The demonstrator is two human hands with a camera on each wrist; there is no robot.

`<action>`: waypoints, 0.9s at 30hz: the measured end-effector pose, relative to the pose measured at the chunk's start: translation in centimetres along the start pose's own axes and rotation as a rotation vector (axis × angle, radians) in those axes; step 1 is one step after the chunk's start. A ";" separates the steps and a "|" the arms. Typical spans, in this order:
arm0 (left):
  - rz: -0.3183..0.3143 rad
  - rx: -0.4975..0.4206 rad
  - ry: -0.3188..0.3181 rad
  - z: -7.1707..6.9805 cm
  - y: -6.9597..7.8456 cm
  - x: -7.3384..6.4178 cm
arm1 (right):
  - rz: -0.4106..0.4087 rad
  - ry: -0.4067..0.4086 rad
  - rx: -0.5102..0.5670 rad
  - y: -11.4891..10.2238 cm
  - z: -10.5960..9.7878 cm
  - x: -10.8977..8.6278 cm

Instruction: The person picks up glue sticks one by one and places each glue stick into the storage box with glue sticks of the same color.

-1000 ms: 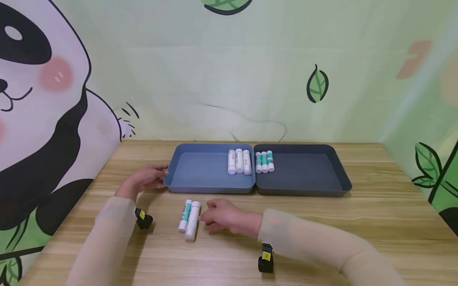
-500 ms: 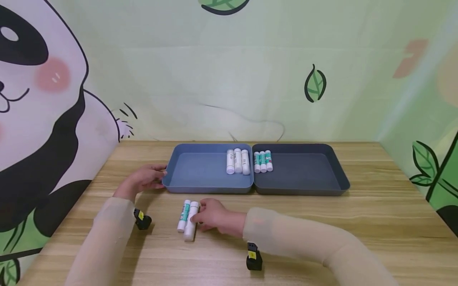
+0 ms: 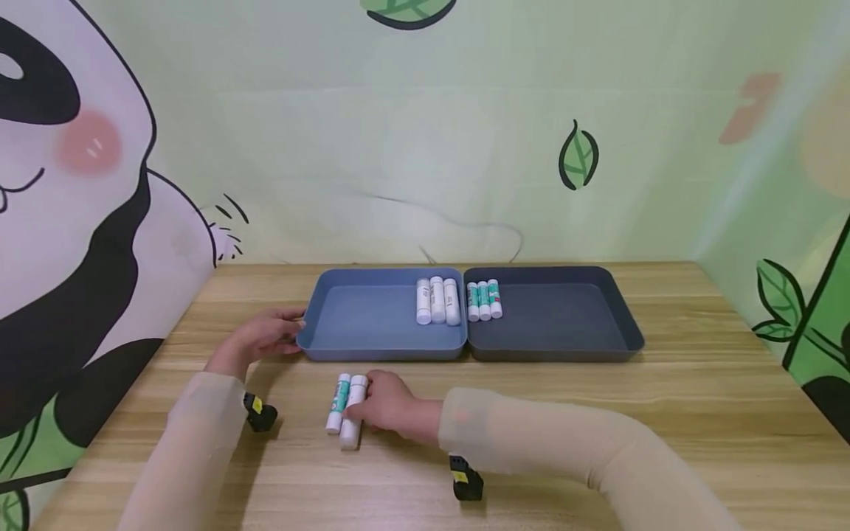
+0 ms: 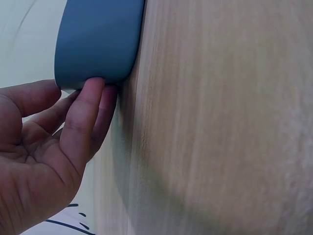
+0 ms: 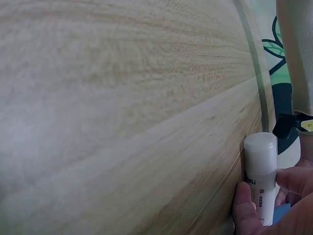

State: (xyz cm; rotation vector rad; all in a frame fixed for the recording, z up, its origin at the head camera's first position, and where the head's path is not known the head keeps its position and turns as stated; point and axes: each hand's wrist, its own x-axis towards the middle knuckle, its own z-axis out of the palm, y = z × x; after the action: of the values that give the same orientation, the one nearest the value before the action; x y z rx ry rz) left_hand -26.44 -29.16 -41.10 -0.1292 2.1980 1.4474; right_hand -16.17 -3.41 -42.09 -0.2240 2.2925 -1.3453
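Note:
My right hand (image 3: pixel 388 402) pinches a large white glue stick (image 3: pixel 350 435) lying on the table, thumb on one side and fingers on the other. In the right wrist view the white glue stick (image 5: pixel 260 156) shows its translucent end and printed label between thumb and fingertip. Just left of it lies a smaller green-and-white glue stick (image 3: pixel 336 409). At the left end of the blue tray (image 3: pixel 381 355), my left hand (image 3: pixel 268 335) touches the wall with loosely extended fingers. The left wrist view has the fingertips against the corner of the blue tray (image 4: pixel 98 44).
Several large white glue sticks (image 3: pixel 437 301) lie side by side at the blue tray's right end. A dark grey tray (image 3: pixel 558 355) adjoins it, with smaller green-and-white glue sticks (image 3: pixel 483 302) at its left end. A printed wall (image 3: pixel 332 147) stands behind the wooden table (image 3: pixel 564 391).
My right hand has moved left onto the large white glue stick and now pinches it. The left hand stays at the blue tray's end. The head view has shifted slightly.

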 end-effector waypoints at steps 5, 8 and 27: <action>-0.003 0.005 0.001 0.1 0.1 0.0 | -0.016 0.013 0.011 0.0 0.0 0.0; -0.002 0.008 -0.002 0.1 0.1 0.0 | -0.019 0.023 0.032 -0.1 0.1 -0.1; 0.010 0.002 0.019 0.2 0.0 -0.1 | 0.041 0.055 0.214 -0.3 0.3 -0.5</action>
State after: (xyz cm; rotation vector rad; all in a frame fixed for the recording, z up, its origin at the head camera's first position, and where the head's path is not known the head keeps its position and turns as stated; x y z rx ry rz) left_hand -26.29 -29.01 -41.09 -0.1324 2.2186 1.4550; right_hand -15.61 -3.64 -41.78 -0.0705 2.1630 -1.5786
